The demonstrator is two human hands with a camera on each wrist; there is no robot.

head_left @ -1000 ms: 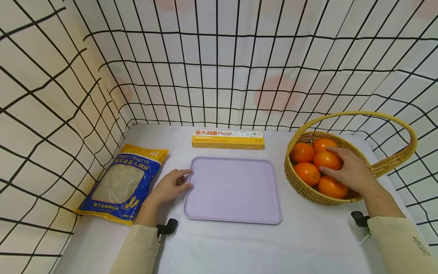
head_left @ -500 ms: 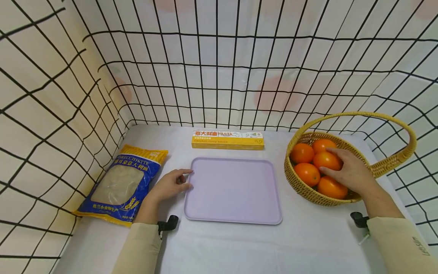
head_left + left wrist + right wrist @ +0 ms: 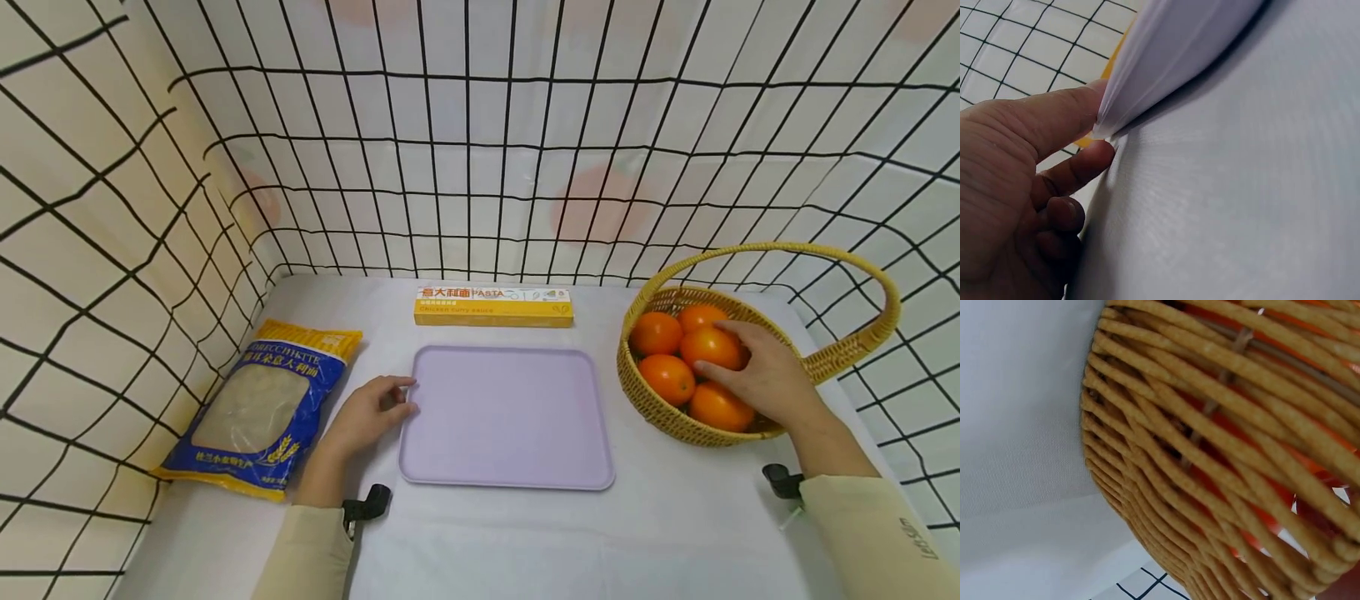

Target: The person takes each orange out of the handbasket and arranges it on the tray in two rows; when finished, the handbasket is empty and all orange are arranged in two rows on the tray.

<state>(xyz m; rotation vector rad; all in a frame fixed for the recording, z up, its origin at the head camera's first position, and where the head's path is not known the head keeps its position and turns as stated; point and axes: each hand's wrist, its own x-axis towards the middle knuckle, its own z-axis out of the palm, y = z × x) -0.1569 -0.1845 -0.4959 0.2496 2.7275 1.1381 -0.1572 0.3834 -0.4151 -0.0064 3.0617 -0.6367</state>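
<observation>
My right hand (image 3: pixel 772 377) reaches into a woven basket (image 3: pixel 675 425), thumb and fingers spread round a tomato (image 3: pixel 708 347) on top of the pile. Several other orange-red tomatoes (image 3: pixel 666 379) lie around it. In the right wrist view the basket's wicker wall (image 3: pixel 1166 444) fills most of the picture and hides the hand. My left hand (image 3: pixel 367 414) is at the left edge of a flat lilac tray (image 3: pixel 506 417), thumb and index fingertips at its rim. Up close in the left wrist view, the thumb (image 3: pixel 1063 115) touches the tray's side (image 3: pixel 1166 69), with the other fingers bent loosely below.
A blue and yellow bag of orecchiette pasta (image 3: pixel 258 408) lies left of the left forearm. Behind the tray sits a yellow and white pasta box (image 3: pixel 493 308). The basket's tall handle (image 3: pixel 847 258) arches beyond the right hand. Black wire grid (image 3: pixel 487 158) walls the table.
</observation>
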